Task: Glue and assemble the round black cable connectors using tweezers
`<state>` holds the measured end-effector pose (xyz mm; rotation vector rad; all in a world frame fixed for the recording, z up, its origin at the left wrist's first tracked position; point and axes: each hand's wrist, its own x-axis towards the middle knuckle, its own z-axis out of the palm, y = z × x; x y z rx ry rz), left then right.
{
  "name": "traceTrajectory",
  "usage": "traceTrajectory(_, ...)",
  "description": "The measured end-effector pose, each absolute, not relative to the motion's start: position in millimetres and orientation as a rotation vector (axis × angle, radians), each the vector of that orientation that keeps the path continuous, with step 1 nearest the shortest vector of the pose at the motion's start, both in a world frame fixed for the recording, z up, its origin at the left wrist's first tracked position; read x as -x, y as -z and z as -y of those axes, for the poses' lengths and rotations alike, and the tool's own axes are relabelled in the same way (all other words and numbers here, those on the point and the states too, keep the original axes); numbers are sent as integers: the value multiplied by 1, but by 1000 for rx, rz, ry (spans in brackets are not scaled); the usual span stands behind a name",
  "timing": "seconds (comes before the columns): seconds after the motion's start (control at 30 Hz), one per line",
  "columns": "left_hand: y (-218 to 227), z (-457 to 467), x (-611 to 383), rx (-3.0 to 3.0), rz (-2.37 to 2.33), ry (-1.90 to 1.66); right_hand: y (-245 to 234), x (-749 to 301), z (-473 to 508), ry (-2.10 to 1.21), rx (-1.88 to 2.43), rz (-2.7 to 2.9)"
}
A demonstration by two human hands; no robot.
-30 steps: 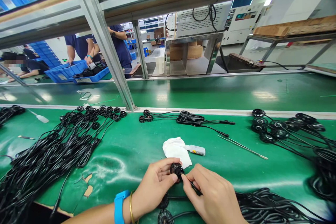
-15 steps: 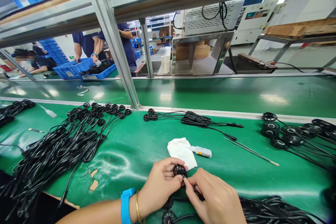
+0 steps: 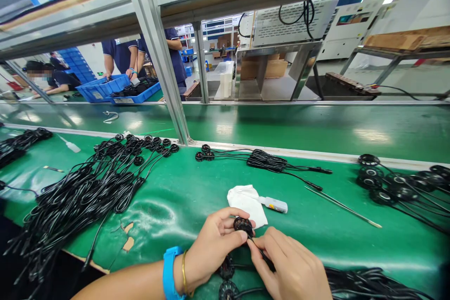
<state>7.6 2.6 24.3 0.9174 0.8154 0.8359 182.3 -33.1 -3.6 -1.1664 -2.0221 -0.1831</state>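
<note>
My left hand, with a blue wristband, is closed around a small round black cable head, pinched between thumb and fingers. Beside it, my right hand pinches a thin black cable close to that head; part of it is hidden under the fingers. Below the hands, more round black heads lie on the green mat. Just beyond my fingertips are a white cloth and a small clear bottle with a white label.
Bundled black cables cover the left of the mat. A coiled cable and a thin metal rod lie farther back. More round heads are at right. A metal post rises mid-left; co-workers stand beyond blue bins.
My view has shifted slightly, so the scene sits a little farther right. Both hands keep their hold on the round head and cable, with only small finger movement.
</note>
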Motion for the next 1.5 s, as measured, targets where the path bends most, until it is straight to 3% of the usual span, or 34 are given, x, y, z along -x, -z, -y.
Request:
traceTrajectory(0.67,-18,-6,-7,-1011,-945,-843,2,-186,33,91,1180,2048)
traceTrajectory(1.3,-18,9,-7,-1349,-1040,-708,2,-184,35,314,1282,2058)
traceTrajectory(1.5,-19,7,-6,-1358,-1049,-784,0,-184,32,187,1201,2102)
